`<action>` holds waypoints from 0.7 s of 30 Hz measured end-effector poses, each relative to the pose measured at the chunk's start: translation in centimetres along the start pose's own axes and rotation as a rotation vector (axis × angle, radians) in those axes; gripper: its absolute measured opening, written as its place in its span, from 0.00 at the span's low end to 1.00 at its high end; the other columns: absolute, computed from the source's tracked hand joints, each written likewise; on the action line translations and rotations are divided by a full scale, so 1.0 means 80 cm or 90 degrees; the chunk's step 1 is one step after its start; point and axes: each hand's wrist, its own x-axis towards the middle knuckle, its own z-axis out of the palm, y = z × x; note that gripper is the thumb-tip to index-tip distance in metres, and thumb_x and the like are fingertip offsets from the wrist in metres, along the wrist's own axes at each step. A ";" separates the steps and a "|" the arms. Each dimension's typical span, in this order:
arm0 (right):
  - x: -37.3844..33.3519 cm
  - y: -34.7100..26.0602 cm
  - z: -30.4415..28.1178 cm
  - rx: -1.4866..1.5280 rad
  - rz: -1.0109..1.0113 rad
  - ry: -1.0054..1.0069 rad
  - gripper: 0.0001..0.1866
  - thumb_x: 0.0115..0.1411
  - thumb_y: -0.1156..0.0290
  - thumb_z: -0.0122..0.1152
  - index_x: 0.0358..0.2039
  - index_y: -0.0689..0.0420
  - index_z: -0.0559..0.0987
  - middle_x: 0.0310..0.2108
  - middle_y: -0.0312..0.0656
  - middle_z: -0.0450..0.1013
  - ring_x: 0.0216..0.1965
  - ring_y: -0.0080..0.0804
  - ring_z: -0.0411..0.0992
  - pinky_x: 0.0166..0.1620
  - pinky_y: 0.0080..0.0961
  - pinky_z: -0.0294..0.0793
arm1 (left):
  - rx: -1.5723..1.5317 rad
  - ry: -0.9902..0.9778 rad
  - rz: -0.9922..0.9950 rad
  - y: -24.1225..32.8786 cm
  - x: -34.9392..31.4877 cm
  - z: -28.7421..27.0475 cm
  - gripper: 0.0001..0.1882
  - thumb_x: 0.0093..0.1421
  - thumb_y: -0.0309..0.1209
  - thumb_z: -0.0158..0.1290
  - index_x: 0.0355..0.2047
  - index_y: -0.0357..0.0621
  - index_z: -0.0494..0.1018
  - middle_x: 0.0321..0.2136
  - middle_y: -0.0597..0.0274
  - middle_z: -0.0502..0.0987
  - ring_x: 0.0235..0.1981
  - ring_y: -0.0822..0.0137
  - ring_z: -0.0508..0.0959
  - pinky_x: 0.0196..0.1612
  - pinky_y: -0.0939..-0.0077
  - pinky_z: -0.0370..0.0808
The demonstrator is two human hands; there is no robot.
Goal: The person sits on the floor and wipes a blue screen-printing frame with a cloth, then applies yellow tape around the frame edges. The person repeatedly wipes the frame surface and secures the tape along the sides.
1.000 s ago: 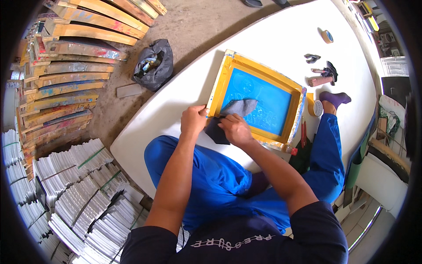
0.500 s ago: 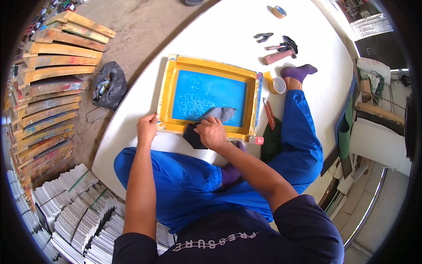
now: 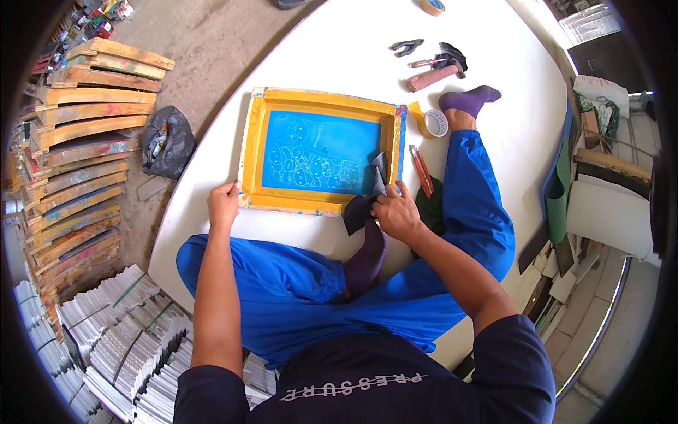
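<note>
A silk-screen printing frame (image 3: 253,152) lies in front of me, its wooden sides covered in yellow tape. Pale line drawings show on its blue mesh (image 3: 321,141). Pinched at the near left corner is my left hand (image 3: 224,205), its fingers closed on the frame. My right hand (image 3: 397,214) is at the near right corner, closed round a dark grey cloth (image 3: 359,213). Part of that cloth drapes over the near edge onto the right end of the mesh. The right index finger reaches up against the frame's corner.
Right of the frame are a tape roll (image 3: 432,124) and red-handled cutters (image 3: 421,169). Farther off lie a hammer (image 3: 432,78), pliers (image 3: 406,47) and another tape roll (image 3: 432,6). Wooden frames (image 3: 99,113) and a black bag (image 3: 168,141) stand left of the white board (image 3: 212,166).
My right hand has slid the cloth rightward from the middle of the near side to the right corner, uncovering more drawing. My left hand keeps its corner; the whole view has shifted slightly.
</note>
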 end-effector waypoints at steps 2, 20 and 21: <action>-0.009 -0.001 0.006 -0.012 -0.014 0.070 0.08 0.60 0.61 0.67 0.31 0.51 0.86 0.29 0.33 0.76 0.45 0.36 0.72 0.64 0.48 0.63 | -0.002 0.000 0.004 0.000 0.001 0.000 0.16 0.69 0.41 0.60 0.48 0.43 0.85 0.26 0.54 0.85 0.18 0.65 0.81 0.20 0.68 0.79; -0.055 0.016 0.028 -0.034 -0.190 0.245 0.07 0.52 0.68 0.63 0.32 0.50 0.83 0.34 0.31 0.74 0.45 0.32 0.71 0.64 0.44 0.72 | -0.007 -0.006 0.025 -0.006 0.004 0.003 0.17 0.69 0.41 0.59 0.47 0.40 0.85 0.27 0.54 0.85 0.21 0.63 0.82 0.21 0.67 0.80; -0.054 0.015 0.023 -0.030 -0.172 0.232 0.07 0.52 0.67 0.63 0.33 0.50 0.83 0.35 0.31 0.75 0.46 0.32 0.71 0.66 0.45 0.70 | -0.001 -0.008 0.025 -0.007 0.003 0.004 0.17 0.69 0.41 0.59 0.47 0.40 0.85 0.27 0.54 0.85 0.21 0.63 0.82 0.21 0.67 0.80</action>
